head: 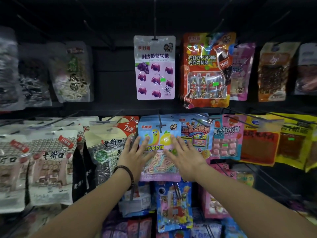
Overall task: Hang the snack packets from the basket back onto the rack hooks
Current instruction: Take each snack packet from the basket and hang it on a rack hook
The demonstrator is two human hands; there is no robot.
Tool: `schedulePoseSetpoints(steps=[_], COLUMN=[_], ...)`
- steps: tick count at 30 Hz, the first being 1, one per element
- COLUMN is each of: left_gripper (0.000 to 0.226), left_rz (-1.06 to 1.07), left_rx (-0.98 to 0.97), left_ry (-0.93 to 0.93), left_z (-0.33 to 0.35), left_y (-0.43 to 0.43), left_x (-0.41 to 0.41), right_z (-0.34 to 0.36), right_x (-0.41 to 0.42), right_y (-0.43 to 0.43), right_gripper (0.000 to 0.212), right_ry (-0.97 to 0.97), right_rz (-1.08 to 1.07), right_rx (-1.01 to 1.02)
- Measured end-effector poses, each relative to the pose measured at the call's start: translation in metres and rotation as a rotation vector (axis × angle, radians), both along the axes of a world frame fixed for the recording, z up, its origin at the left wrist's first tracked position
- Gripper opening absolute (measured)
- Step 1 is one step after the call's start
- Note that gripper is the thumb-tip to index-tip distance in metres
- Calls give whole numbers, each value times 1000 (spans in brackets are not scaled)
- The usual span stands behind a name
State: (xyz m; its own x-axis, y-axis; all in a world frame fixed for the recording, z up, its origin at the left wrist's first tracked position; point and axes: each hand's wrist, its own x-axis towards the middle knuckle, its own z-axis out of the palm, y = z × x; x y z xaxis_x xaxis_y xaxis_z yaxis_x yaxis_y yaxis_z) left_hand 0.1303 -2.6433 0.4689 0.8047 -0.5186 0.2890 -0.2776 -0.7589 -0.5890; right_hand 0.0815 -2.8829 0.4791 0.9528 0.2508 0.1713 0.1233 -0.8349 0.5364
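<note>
A blue and pink marshmallow-candy packet (158, 162) hangs on a black rack hook (160, 125) in the middle row. My left hand (135, 155), with a dark bead bracelet at the wrist, lies flat with straight fingers against the packet's left side. On its right side my right hand (183, 156) presses the same way, fingers spread. Neither hand curls round the packet. The basket is out of view.
Above hang a purple grape-gummy packet (155, 67) and a red chocolate packet (208, 69). Sunflower-seed bags (104, 148) fill the left, pink and yellow packets (226, 138) the right. Several bare hooks (96, 31) jut out at upper left. More packets (174, 206) hang below.
</note>
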Motion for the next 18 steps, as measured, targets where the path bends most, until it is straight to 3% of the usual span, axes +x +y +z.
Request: schedulePoseSetpoints(steps=[11,18], left_gripper=[92,96], left_rz=[-75,-23], left_rx=[-64,-366], left_ry=[8,-129], left_z=[-2,-24], left_y=[15,83], left_x=[-27,-67], right_z=[13,16], right_x=[-21,-35], right_y=[24,93], right_gripper=[91,85], right_ry=[-32,-107], right_rz=[-3,312], right_rx=[25,133])
